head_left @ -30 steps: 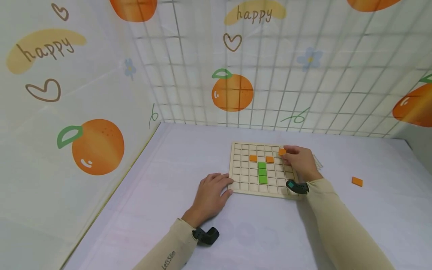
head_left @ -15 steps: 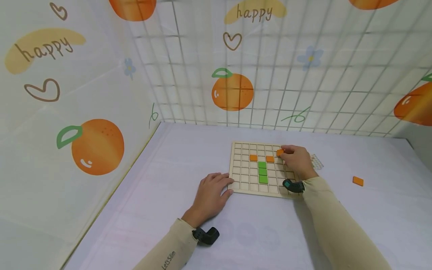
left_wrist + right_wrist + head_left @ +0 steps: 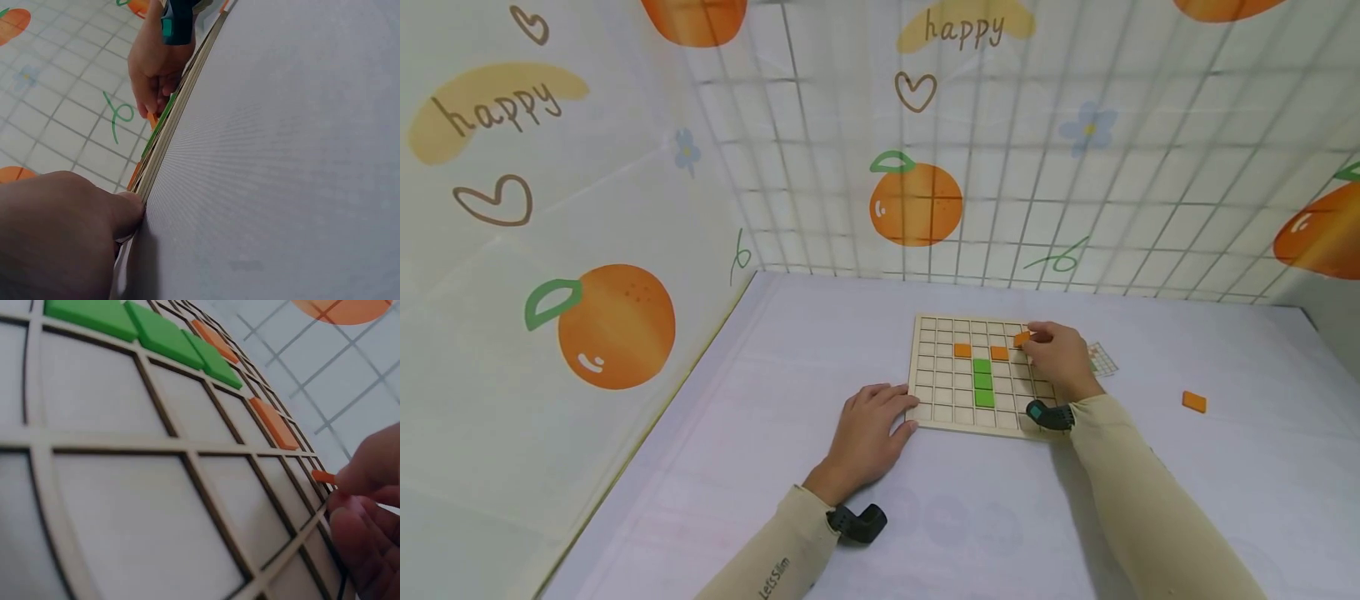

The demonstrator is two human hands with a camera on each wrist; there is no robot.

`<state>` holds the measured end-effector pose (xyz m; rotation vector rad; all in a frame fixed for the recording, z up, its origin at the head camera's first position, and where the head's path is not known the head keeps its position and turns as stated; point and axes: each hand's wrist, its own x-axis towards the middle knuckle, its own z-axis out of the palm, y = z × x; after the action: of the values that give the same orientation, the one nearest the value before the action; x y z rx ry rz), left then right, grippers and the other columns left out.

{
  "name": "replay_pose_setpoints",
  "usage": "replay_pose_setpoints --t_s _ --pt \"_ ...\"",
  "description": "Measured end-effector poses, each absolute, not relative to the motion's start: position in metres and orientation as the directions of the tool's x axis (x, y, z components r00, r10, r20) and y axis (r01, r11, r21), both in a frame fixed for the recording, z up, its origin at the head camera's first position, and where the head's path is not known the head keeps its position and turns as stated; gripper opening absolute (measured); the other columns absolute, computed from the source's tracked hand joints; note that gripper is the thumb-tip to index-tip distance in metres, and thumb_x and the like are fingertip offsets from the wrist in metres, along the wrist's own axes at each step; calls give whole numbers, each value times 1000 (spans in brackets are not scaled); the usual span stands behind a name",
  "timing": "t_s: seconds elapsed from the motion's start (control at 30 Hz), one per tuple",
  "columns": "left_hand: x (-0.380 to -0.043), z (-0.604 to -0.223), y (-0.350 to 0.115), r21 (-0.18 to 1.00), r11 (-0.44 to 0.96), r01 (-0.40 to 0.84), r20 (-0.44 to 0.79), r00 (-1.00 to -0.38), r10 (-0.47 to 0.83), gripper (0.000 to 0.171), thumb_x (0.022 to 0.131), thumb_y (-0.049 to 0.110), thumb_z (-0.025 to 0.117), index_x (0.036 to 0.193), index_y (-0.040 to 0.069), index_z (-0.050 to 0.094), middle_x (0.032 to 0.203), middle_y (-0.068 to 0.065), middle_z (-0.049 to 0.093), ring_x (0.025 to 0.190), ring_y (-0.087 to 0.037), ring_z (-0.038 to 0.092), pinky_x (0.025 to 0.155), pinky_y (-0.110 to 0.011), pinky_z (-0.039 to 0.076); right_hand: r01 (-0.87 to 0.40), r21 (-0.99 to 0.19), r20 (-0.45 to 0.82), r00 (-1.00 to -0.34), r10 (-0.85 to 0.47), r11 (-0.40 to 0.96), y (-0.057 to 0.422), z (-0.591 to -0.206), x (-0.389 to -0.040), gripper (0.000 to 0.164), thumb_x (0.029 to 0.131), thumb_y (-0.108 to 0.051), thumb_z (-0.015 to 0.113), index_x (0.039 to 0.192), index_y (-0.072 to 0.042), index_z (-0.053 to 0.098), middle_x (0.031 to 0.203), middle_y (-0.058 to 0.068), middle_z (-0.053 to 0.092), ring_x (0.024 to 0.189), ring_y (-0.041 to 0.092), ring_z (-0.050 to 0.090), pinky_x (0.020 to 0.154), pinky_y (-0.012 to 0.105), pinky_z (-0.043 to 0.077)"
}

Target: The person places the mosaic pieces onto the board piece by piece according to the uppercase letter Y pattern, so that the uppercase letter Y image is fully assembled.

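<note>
A wooden grid board (image 3: 943,408) lies on the white table, its cells framed by raised strips. Three green tiles (image 3: 983,382) run in a column near its middle. Two orange tiles sit higher up, one to the left (image 3: 962,351) and one to the right (image 3: 999,353) of that column. My right hand (image 3: 1062,360) pinches another orange tile (image 3: 322,477) by its edge, over the board's upper right cells. The tile is tilted in the head view. My left hand (image 3: 871,429) lies with relaxed fingers at the board's left edge, fingertips touching it.
A loose orange tile (image 3: 1194,402) lies on the table to the right. Partly behind my right hand is a small card printed with a grid (image 3: 1103,359). A patterned curtain (image 3: 820,167) with oranges hangs behind the table.
My right hand has shifted slightly left with the orange tile, which now tilts more. More of the printed card shows. The left hand stays at the board's edge.
</note>
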<state>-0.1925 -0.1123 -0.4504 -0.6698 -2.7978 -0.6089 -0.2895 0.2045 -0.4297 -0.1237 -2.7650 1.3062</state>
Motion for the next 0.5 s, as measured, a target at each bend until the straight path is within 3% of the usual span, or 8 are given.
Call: replay_pose_setpoints --t_s 0.27,0.5 --pt "-191 -449 -112 352 808 472 291 -876 385 32 97 31 65 128 22 68 142 0 58 132 -25 46 107 -52 37 19 -784 60 -993 105 621 207 -432 -287 45 97 -14 56 138 4 56 122 23 63 88 27 67 70 25 54" --pt "-191 -448 -112 351 811 468 288 -878 382 32 97 31 65 128 22 68 142 0 58 133 -25 46 107 -52 37 29 -797 55 -991 121 603 207 -433 -287 45 96 -13 55 139 4 55 118 22 64 84 25 67 66 22 53"
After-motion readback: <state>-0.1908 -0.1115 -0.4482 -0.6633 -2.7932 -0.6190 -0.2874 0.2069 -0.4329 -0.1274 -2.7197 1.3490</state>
